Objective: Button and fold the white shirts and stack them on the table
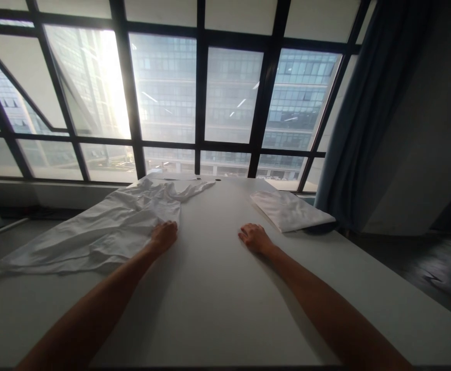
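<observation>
A crumpled white garment [121,221], perhaps a shirt with a sleeve stretched toward the back, lies spread over the left part of the white table [210,299]. My left hand [165,234] rests at the garment's right edge with its fingers curled in. Whether cloth is between those fingers is hidden. On the bare tabletop, my right hand [255,237] lies with fingers bent and drawn together, and nothing shows in it. Just beyond it and to the right is a folded white cloth item [289,210], apart from the hand, with a dark part under its right end.
Tall dark-framed windows [163,87] stand behind the table, with bright sun at the left. A blue curtain [359,123] hangs at the right, close to the table's edge. At the table's far end are a thin white item [173,176] and a small dark round spot [218,180].
</observation>
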Demonstrator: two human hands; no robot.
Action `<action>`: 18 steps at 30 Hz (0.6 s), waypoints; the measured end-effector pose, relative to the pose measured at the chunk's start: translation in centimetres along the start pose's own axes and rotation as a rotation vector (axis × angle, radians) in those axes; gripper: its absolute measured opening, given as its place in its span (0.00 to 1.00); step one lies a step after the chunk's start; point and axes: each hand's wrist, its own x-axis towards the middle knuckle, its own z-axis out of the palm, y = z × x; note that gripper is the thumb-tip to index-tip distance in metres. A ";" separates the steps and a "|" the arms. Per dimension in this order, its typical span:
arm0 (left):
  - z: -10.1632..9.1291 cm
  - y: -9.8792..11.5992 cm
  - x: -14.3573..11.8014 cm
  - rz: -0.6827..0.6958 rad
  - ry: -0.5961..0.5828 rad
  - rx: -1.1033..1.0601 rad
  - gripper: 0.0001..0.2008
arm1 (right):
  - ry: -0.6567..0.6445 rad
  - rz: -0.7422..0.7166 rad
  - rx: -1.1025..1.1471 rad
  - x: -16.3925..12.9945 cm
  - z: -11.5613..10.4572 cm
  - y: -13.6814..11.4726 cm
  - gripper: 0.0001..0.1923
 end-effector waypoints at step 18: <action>-7.7 5.2 -2.8 0.609 -0.623 -0.892 0.22 | -0.007 -0.286 0.199 0.7 0.2 -0.2 0.34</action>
